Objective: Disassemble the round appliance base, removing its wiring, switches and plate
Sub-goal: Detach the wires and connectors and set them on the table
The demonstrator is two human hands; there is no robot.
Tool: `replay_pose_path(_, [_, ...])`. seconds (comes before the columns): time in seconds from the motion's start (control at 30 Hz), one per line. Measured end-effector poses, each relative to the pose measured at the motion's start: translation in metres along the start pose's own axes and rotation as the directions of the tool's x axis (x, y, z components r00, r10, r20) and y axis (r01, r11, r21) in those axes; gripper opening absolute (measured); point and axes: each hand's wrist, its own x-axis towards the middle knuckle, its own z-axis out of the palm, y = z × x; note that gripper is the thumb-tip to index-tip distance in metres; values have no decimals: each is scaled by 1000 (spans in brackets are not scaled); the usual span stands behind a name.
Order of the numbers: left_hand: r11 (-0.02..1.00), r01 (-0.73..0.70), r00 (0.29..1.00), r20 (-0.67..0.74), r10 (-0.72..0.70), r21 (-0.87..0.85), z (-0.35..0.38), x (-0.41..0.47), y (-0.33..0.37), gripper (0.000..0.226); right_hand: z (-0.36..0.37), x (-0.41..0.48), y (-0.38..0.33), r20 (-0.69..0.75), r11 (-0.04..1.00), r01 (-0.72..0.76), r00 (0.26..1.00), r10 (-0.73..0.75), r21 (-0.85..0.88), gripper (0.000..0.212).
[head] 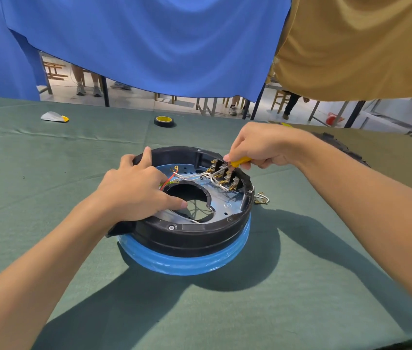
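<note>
Left hand (134, 190) is spread flat on the round base (187, 236), right hand (258, 145) pinching a yellow screwdriver (241, 162) at the switches (225, 176), 2 o'clock side.

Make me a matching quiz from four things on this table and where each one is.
Things:
1 tape roll
2 yellow tool
3 left hand
4 loose wire

Places:
A on the table, just right of the base
B in the right hand
C resting on the base
D far side of the table, behind the base

Pairs: 1-D, 2-B, 3-C, 4-A
</note>
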Motion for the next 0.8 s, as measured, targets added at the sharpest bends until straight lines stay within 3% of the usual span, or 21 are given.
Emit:
replay_pose_path(0.07, [1000, -1, 1000, 0, 2, 6, 0, 1, 0, 76, -6, -8, 1, -67, 994, 94, 993, -98, -57, 32])
replay_pose_path(0.2, [1000, -4, 1000, -4, 4, -3, 0, 1, 0, 75, -5, -25, 3, -135, 970, 243, 961, -242, -8, 33])
replay_pose_path(0.3, [1000, 3, 1000, -13, -4, -24, 0, 0, 0, 68, 10, -33, 7, -155, 964, 258, 952, -265, -63, 24])
replay_pose_path(0.4, [996, 13, 998, -63, -19, -93, 1, -1, 0, 46, 22, -36, 13, -255, 944, 299, 910, -326, -140, 12])
replay_pose_path(0.5, [985, 24, 992, -116, -45, -172, 2, -1, 0, 29, 34, -34, 16, -248, 935, 314, 904, -347, -165, 14])
replay_pose_path(0.8, [980, 33, 986, -151, -64, -197, 4, 0, -2, 26, 52, -14, 2, -228, 868, 240, 903, -364, -434, 23])
